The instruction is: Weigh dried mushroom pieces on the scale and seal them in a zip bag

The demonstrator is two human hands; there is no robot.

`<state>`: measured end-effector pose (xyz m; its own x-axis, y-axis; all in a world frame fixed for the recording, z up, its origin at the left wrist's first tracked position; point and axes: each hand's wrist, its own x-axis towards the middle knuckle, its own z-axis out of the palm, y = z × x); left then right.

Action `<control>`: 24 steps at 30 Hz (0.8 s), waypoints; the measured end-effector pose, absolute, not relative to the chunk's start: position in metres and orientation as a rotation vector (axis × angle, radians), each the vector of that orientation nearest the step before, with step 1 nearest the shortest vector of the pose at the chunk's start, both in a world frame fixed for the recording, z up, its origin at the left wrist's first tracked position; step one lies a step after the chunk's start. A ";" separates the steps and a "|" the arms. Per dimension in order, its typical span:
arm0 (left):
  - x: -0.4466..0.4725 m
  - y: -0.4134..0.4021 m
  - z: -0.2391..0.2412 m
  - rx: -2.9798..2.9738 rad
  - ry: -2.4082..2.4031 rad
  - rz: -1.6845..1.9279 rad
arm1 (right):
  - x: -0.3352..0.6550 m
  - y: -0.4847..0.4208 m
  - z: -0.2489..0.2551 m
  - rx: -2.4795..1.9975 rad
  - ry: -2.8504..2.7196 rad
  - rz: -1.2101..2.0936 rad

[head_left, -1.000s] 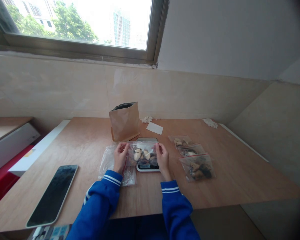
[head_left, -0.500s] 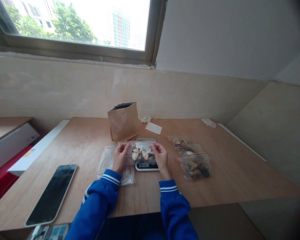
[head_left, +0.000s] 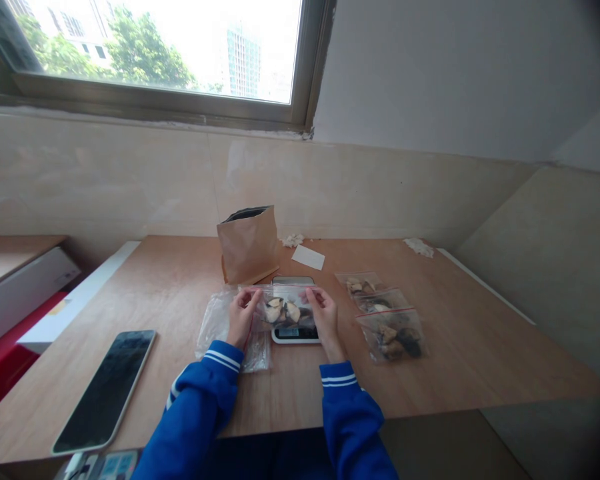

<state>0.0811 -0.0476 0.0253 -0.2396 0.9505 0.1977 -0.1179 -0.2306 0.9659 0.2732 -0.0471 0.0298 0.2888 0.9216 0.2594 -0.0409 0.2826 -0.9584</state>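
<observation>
Between my hands a clear zip bag [head_left: 286,312] with pale and dark dried pieces, like sliced mushrooms, is stretched by its top edge. My left hand [head_left: 243,315] pinches the upper left corner, and my right hand [head_left: 323,316] pinches the upper right corner. Under the bag is a white kitchen scale [head_left: 295,337], its display partly covered. Flat empty plastic bags [head_left: 214,327] lie beneath and beside my left hand. To the right rest three filled zip bags [head_left: 393,335] with similar pieces, overlapping in a row.
A brown paper pouch [head_left: 249,247] stands open behind the scale, with a white card [head_left: 309,257] to its right. A large dark-screened phone [head_left: 105,390] lies at the left. Crumpled whitish scraps [head_left: 419,247] sit along the table's back edge, below the wall.
My right hand has shifted very slightly to the right, and the pieces inside the bag have settled a little differently. Both hands keep their pinch on the bag.
</observation>
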 end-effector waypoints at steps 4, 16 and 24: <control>0.083 -0.046 0.023 1.198 1.151 1.575 | 0.270 -0.049 0.035 -1.073 -1.100 0.877; 0.080 -0.045 0.019 1.112 1.144 1.590 | 0.268 -0.052 0.038 -1.054 -1.135 0.967; 0.082 -0.046 0.020 1.155 1.080 1.529 | 0.270 -0.053 0.037 -1.044 -1.128 0.902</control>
<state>0.0822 -0.0463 0.0195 -0.1502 0.9717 0.1824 -0.1527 -0.2050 0.9668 0.2704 -0.0527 0.0371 0.2050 0.9435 0.2602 -0.0464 0.2749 -0.9603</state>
